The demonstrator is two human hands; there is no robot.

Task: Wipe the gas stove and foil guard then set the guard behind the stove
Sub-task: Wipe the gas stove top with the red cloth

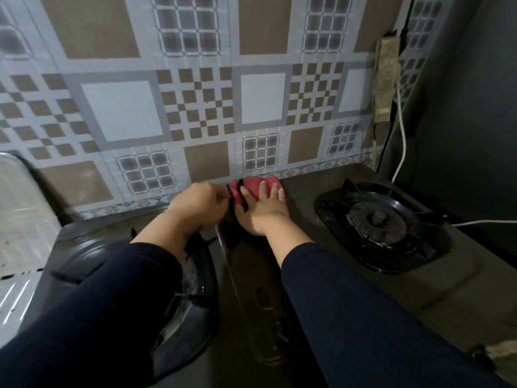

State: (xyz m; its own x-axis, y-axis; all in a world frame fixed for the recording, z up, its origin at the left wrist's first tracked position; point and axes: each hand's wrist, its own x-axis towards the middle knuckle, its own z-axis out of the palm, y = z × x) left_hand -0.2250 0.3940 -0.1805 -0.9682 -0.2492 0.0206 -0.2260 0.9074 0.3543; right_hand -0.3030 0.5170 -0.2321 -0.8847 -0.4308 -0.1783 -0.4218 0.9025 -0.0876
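The black two-burner gas stove (305,236) fills the lower view. Its right burner (375,219) is uncovered; my left forearm hides part of the left burner (193,278). The foil guard (195,107), printed with brown and grey tile squares, stands upright along the stove's back edge. A red cloth (251,182) with black trim lies at the back centre of the stove, against the guard's foot. My right hand (263,211) presses flat on it with fingers spread. My left hand (195,205) is curled shut at the cloth's left edge, apparently pinching it.
A grimy power strip (387,79) hangs on the wall at the right, with a white cable (402,141) dropping behind the right burner. A steel sink surface (22,208) lies to the left of the stove. A dark wall closes the right side.
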